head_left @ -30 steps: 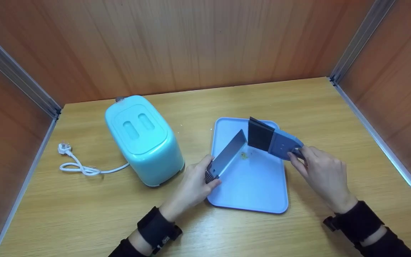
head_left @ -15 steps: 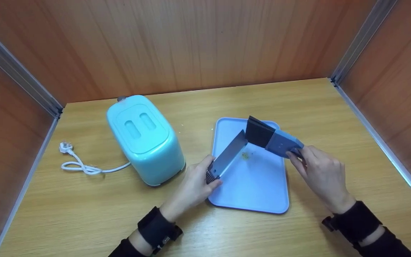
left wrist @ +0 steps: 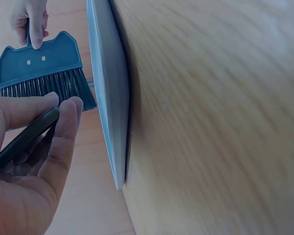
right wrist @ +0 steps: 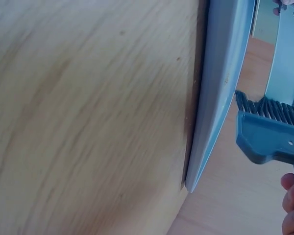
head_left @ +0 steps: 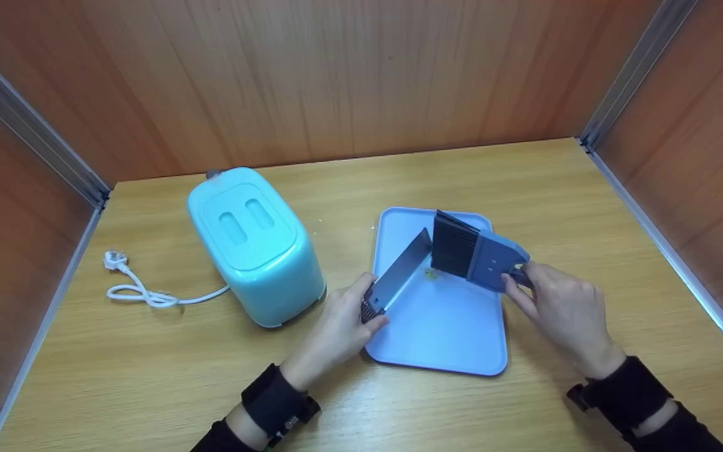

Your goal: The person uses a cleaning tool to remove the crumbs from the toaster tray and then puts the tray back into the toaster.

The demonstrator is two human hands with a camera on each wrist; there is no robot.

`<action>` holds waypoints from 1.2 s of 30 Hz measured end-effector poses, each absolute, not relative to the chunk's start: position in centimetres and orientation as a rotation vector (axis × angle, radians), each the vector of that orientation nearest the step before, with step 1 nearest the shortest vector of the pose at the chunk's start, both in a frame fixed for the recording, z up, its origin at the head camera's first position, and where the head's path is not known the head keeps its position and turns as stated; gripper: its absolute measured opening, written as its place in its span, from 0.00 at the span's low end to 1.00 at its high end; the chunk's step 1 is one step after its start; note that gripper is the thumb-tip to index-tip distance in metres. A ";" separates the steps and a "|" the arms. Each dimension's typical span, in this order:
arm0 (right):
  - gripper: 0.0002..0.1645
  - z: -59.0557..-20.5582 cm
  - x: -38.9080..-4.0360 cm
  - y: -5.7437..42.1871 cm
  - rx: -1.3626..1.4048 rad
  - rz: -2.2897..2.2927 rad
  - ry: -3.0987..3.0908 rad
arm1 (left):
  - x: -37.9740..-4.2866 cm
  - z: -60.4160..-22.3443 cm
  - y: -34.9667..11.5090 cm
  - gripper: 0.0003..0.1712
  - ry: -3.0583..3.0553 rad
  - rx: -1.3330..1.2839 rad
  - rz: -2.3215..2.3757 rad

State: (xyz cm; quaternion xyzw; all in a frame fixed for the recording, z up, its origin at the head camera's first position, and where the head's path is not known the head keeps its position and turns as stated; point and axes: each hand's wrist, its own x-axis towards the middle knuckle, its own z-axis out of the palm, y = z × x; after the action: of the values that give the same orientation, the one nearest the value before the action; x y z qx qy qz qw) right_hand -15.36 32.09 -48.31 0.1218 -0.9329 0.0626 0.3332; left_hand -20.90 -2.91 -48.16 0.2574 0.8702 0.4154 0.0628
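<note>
Head view, right hand (head_left: pixel 565 311): curled round the handle of a blue plastic hand brush with dark bristles (head_left: pixel 493 260), back of the hand up, wrist angled inward.
Left hand (head_left: pixel 339 329): thumb and fingers pinch the near end of a long, flat, grey metal-looking plate (head_left: pixel 402 270), which slants up and away from that hand.
Bristles: beyond the right hand's fingertips, at the plate's far end; they seem to meet it, though firm contact cannot be confirmed.
Brushing: judged to be partway, since a small patch of yellowish crumbs (head_left: pixel 431 274) lies between the hands, just below the bristles.
Left to do: the crumbs lie ungathered; whether residue clings to the plate cannot be told.
Tray: a light-blue rectangular tray (head_left: pixel 437 339) under the plate and brush, between the hands.
Specks: pale bits (head_left: pixel 373 227) beyond the left hand, on the wooden table (head_left: pixel 430 414).
Appliance: a glossy turquoise rounded box with two oblong recesses on top (head_left: pixel 280 276), to the left hand's left; its white knotted cord (head_left: pixel 148 298) lies farther out, unplugged.
</note>
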 end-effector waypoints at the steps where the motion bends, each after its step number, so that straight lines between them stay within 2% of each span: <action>1: 0.19 -48.3 -15.3 32.2 0.318 0.162 -2.426 | -20.9 -48.2 -2.9 0.31 2.634 0.781 1.257; 10: 0.23 -47.2 -14.5 32.1 0.232 0.263 -2.660 | -21.1 -48.2 -3.0 0.30 2.655 0.760 1.232; 16: 0.24 -46.8 -14.5 31.4 0.105 0.500 -2.951 | -20.9 -48.3 -2.9 0.26 2.701 0.863 1.216; 22: 0.32 -46.8 -14.9 31.4 0.018 0.681 -3.027 | -20.9 -48.4 -2.8 0.24 2.708 0.922 1.220; 30: 0.31 -47.0 -15.1 31.9 -0.072 0.867 -3.154 | -20.7 -48.6 -2.9 0.22 2.789 1.019 1.206; 36: 0.30 -46.8 -15.1 32.2 -0.034 0.981 -3.233 | -20.7 -48.7 -3.0 0.22 2.822 1.050 1.202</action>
State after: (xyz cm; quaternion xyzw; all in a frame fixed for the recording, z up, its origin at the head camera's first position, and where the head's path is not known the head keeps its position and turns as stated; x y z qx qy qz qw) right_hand -15.11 32.20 -46.82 -0.0099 -0.9502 0.2883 -0.1182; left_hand -20.75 -2.96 -48.73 0.3234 0.8694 0.3703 -0.0503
